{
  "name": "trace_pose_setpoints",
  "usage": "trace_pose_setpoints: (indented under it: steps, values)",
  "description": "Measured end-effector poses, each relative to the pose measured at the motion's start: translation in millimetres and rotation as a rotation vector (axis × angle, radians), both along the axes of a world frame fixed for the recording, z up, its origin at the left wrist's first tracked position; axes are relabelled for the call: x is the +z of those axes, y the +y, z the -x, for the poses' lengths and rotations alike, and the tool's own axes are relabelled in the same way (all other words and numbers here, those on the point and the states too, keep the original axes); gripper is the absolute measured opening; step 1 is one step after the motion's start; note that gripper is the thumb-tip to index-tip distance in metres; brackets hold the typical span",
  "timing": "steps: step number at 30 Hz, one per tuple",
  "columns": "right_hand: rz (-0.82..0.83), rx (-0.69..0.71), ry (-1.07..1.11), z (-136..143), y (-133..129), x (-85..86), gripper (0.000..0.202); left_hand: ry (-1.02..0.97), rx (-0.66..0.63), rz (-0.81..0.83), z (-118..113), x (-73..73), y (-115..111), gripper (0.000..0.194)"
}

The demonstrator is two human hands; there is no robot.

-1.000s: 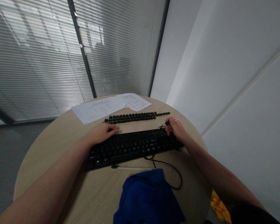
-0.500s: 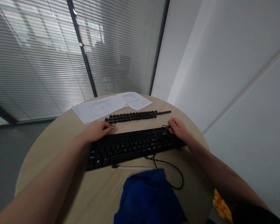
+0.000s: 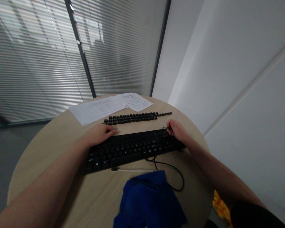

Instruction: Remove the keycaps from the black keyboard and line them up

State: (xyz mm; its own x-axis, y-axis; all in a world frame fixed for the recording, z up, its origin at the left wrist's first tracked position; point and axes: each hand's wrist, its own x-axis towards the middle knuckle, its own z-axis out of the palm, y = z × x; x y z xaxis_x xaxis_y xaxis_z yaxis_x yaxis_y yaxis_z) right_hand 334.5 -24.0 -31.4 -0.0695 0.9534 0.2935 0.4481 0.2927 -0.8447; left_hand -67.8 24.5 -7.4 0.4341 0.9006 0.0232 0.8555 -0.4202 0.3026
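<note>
A black keyboard (image 3: pixel 123 150) lies slightly slanted on the round wooden table, with key positions in its back rows looking bare. My left hand (image 3: pixel 99 133) holds its back left edge, thumb along the edge and fingers curled. Over the keyboard's back right part, my right hand (image 3: pixel 177 129) is closed on a small keycap puller (image 3: pixel 166 129), whose thin wire loops stick out to the left. Its handle is mostly hidden by my fingers. Behind the keyboard, several loose black keycaps (image 3: pixel 133 118) are laid out in rows.
White printed papers (image 3: pixel 97 109) lie at the back of the table (image 3: pixel 42 152). In front of the keyboard are a black cable (image 3: pixel 173 166), a thin brush-like stick (image 3: pixel 133 170) and a crumpled blue cloth (image 3: pixel 147 199). Something yellow (image 3: pixel 220 204) shows below the table's right side.
The whole view has shifted slightly, so things appear a little further left. Both hands keep about the same places at the keyboard, and the right still holds the puller.
</note>
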Motion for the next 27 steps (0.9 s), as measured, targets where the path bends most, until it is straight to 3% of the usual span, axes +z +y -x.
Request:
trace_pose_setpoints:
  steps: [7, 20, 27]
  values:
    - [0.015, 0.025, -0.019, -3.1, 4.4, -6.9, 0.056, 0.050, 0.010, 0.025, -1.9, -0.8, -0.1, 0.046]
    - [-0.058, 0.047, -0.128, 2.2, -3.4, 2.0, 0.056, 0.018, 0.025, 0.027, -1.3, -1.4, 0.3, 0.045]
    - [-0.007, 0.020, -0.070, 0.2, 1.0, -1.8, 0.058, -0.004, 0.022, 0.013, -1.7, -1.3, 0.0, 0.043]
